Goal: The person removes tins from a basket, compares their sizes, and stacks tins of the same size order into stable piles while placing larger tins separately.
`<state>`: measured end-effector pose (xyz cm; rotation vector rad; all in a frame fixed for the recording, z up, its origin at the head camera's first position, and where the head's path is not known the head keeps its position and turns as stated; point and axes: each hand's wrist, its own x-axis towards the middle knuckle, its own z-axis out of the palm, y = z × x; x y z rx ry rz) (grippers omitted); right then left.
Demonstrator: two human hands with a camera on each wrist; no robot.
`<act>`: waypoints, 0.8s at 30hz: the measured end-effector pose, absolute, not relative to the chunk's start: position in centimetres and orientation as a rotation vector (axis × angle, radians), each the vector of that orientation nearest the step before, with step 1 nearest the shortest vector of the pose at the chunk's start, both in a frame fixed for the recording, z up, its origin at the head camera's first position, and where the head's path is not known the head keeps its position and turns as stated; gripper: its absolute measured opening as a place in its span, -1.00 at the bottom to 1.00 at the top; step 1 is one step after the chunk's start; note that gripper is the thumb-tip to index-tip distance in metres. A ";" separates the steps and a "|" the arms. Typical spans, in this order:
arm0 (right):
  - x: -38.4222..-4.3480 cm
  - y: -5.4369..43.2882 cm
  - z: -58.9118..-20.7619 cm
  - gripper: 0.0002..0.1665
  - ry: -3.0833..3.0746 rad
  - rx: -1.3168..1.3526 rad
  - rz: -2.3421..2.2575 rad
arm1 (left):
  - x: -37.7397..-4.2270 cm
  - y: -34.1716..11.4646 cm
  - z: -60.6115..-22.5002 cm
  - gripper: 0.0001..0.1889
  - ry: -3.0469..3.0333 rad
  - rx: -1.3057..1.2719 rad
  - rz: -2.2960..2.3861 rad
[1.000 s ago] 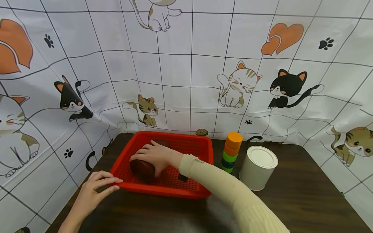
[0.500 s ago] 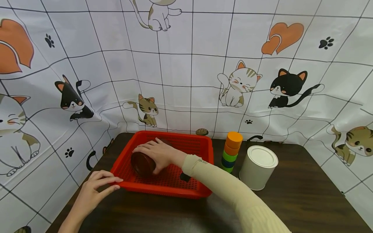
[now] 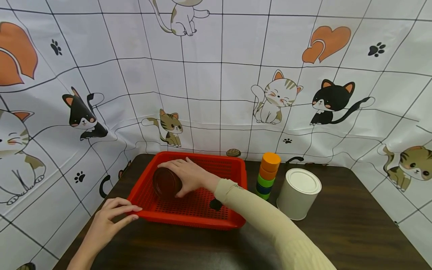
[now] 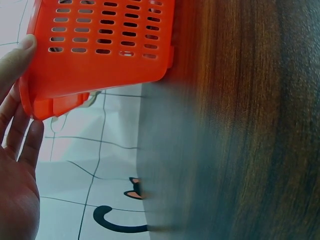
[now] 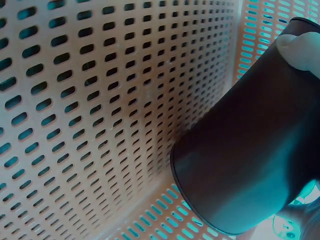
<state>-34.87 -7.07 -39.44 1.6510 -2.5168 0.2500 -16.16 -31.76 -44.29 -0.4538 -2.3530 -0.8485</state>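
Observation:
A red plastic basket point(image 3: 202, 224) with slotted walls stands on the dark wooden table. Inside its left part, my right hand point(image 3: 190, 175) grips a dark brown cylindrical can point(image 3: 167, 183), whose round end faces the head camera. The right wrist view has the can point(image 5: 245, 145) tilted, its lower end close to the slotted basket, and my thumb point(image 5: 300, 49) against its side. At the basket's front left corner, my left hand point(image 3: 108, 221) pinches the rim. From the left wrist, the thumb lies on one side of the basket point(image 4: 100, 70) rim and the fingers on the other.
Right of the basket stands a stack of orange, green and dark blue cups point(image 3: 268, 174). A pale lidded can point(image 3: 298, 197) is beside the stack. A white cat-printed sheet point(image 3: 202, 82) hangs behind and along both sides of the table point(image 3: 344, 221).
My right hand has shifted slightly back and to the right. The brown can has moved a little away from me and turned its round end more toward the head camera. My left hand stays put.

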 end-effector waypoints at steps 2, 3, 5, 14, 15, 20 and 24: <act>-35.1 -6.8 -39.3 0.34 -2.498 1.646 0.334 | -16.2 -31.7 -44.3 -0.52 -2.344 -0.466 -0.841; -35.2 -6.7 -39.3 0.34 -2.488 1.645 0.376 | -16.2 -31.7 -44.3 -0.52 -2.341 -0.469 -0.843; -35.4 -6.4 -39.1 0.34 -2.470 1.643 0.461 | -16.2 -31.7 -44.3 -0.51 -2.339 -0.473 -0.837; -35.6 -4.8 -37.8 0.33 -2.398 1.612 0.843 | -16.2 -31.6 -44.2 -0.53 -2.338 -0.475 -0.851; -35.6 -4.6 -37.6 0.32 -2.384 1.608 0.894 | -16.2 -31.6 -44.2 -0.53 -2.339 -0.473 -0.852; -35.3 -3.7 -36.7 0.29 -2.301 1.596 1.124 | -16.1 -31.6 -44.3 -0.53 -2.351 -0.466 -0.848; -34.9 -3.0 -35.8 0.27 -2.247 1.581 1.281 | -16.1 -31.6 -44.3 -0.54 -2.352 -0.462 -0.848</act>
